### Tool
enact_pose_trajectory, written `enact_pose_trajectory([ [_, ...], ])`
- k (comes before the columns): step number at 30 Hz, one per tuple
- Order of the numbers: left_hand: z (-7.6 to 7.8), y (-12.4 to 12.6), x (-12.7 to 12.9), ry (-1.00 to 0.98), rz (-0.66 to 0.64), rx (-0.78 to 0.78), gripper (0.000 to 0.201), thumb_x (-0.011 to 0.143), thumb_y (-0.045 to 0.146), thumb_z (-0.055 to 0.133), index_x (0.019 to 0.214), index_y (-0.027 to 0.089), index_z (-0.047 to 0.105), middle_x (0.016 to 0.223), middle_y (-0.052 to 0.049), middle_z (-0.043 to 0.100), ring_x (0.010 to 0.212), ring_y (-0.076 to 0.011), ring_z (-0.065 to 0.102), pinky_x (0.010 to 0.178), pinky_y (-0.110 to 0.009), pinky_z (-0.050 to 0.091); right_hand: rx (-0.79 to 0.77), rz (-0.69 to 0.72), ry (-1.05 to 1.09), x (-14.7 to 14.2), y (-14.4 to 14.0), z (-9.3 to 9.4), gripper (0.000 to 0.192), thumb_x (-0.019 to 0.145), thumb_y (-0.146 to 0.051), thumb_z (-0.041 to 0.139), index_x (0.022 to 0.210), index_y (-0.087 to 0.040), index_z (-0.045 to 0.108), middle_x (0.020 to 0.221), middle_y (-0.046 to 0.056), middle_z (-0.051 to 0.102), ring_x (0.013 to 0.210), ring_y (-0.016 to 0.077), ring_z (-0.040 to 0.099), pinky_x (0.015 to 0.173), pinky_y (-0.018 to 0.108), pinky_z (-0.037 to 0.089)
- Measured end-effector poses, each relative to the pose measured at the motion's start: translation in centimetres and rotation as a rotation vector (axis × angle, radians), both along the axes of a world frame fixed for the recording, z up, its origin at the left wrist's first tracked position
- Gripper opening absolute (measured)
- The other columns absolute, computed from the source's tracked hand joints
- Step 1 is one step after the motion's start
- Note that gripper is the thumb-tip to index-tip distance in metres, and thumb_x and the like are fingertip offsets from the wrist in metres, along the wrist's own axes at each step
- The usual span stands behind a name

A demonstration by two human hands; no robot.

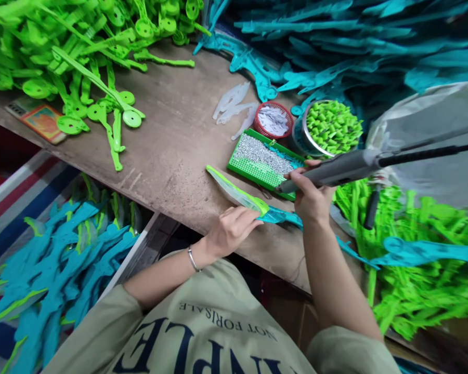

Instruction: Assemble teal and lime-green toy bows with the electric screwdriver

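Note:
My left hand (236, 228) is closed around a long plastic part (276, 214), blue toward the right, with a bright green and clear blade-like piece (237, 195) on its left end. It is held just over the table's front edge. My right hand (311, 195) grips a dark grey power screwdriver (335, 169), whose tip points left over the near corner of a green tray (271, 161). Small silvery screws fill much of that tray, along with some little blue pieces. The far side of the held part is hidden behind my left fingers.
Green parts (74, 47) are heaped at the back left, blue parts (335, 41) at the back right. A red basket (256, 122) and a tub of green pieces (333, 127) stand behind the tray. More green parts (421, 270) lie right; blue-green assemblies (62, 259) fill a striped container at left.

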State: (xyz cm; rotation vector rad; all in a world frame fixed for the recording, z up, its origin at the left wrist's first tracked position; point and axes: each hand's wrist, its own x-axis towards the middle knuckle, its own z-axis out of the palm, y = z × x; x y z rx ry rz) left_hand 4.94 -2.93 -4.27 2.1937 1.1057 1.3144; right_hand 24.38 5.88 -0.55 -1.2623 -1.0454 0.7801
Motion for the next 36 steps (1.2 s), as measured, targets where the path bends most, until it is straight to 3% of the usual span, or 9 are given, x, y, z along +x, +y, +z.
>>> enact_pose_trajectory([
  [5,0.5,1.0,0.4,0.012,-0.009,-0.014,0.019,0.106,0.028,0.053,0.11,0.014,0.065,0.097,-0.007,0.076,0.092,-0.0179,0.075,0.084,-0.033,0.064,0.013,0.017,0.002,0.3,0.1,-0.1,0.04,0.061,-0.03,0.085,0.091,-0.026,0.06,0.075,-0.007,0.07,0.073,0.0184,0.071,0.082,0.039,0.058],
  [9,0.6,1.2,0.4,-0.171,0.072,-0.126,0.029,0.101,0.039,0.063,0.117,0.016,0.058,0.097,-0.005,0.076,0.083,-0.0145,0.076,0.072,-0.025,0.064,0.015,0.039,-0.019,0.8,0.1,-0.2,0.045,0.062,-0.029,0.084,0.1,-0.026,0.061,0.08,-0.005,0.075,0.078,0.0193,0.072,0.077,0.038,0.058],
  [12,0.7,1.3,0.5,-0.314,0.105,-0.27,0.031,0.096,0.048,0.069,0.103,0.019,0.059,0.083,0.001,0.074,0.067,-0.0104,0.072,0.061,-0.02,0.06,0.008,0.039,-0.037,1.2,0.2,-0.4,0.049,0.063,-0.03,0.084,0.106,-0.027,0.062,0.082,-0.004,0.076,0.08,0.0189,0.072,0.074,0.036,0.058],
  [16,1.0,1.6,1.0,-0.401,0.11,-0.334,0.029,0.093,0.046,0.073,0.093,0.019,0.063,0.077,0.002,0.075,0.065,-0.0106,0.073,0.064,-0.021,0.061,0.001,0.051,-0.035,1.4,0.2,-0.4,0.053,0.063,-0.03,0.085,0.112,-0.027,0.063,0.085,-0.003,0.077,0.082,0.0188,0.071,0.073,0.034,0.058],
  [21,1.2,1.3,2.2,-0.455,0.158,-0.221,0.023,0.095,0.04,0.072,0.099,0.018,0.068,0.079,0.0,0.078,0.064,-0.0107,0.074,0.065,-0.022,0.063,0.004,0.042,-0.054,1.5,-0.3,-0.2,0.05,0.064,-0.029,0.088,0.108,-0.026,0.065,0.09,-0.002,0.078,0.086,0.0197,0.072,0.082,0.037,0.058],
  [26,0.4,0.1,2.8,-0.396,0.215,-0.05,0.022,0.101,0.033,0.064,0.112,0.015,0.068,0.093,-0.005,0.081,0.075,-0.0126,0.077,0.074,-0.023,0.065,-0.037,0.032,-0.077,1.9,-0.9,-0.4,0.049,0.061,-0.029,0.09,0.103,-0.025,0.066,0.087,-0.002,0.077,0.093,0.0226,0.073,0.09,0.043,0.057],
  [32,-0.3,-0.5,3.0,-0.376,0.161,0.024,0.019,0.102,0.027,0.062,0.112,0.012,0.068,0.091,-0.005,0.08,0.079,-0.0138,0.078,0.077,-0.024,0.066,-0.052,-0.059,-0.095,1.6,-2.2,-0.2,0.062,0.056,-0.025,0.091,0.112,-0.025,0.063,0.091,-0.001,0.075,0.099,0.0247,0.073,0.1,0.048,0.053],
  [36,-0.4,-0.1,3.3,-0.352,0.141,0.042,0.018,0.104,0.025,0.059,0.111,0.01,0.067,0.087,-0.005,0.08,0.076,-0.0132,0.077,0.075,-0.024,0.065,-0.003,-0.144,-0.165,2.0,-3.3,-0.4,0.059,0.055,-0.024,0.091,0.106,-0.027,0.061,0.096,-0.002,0.07,0.098,0.0228,0.07,0.101,0.047,0.053],
])
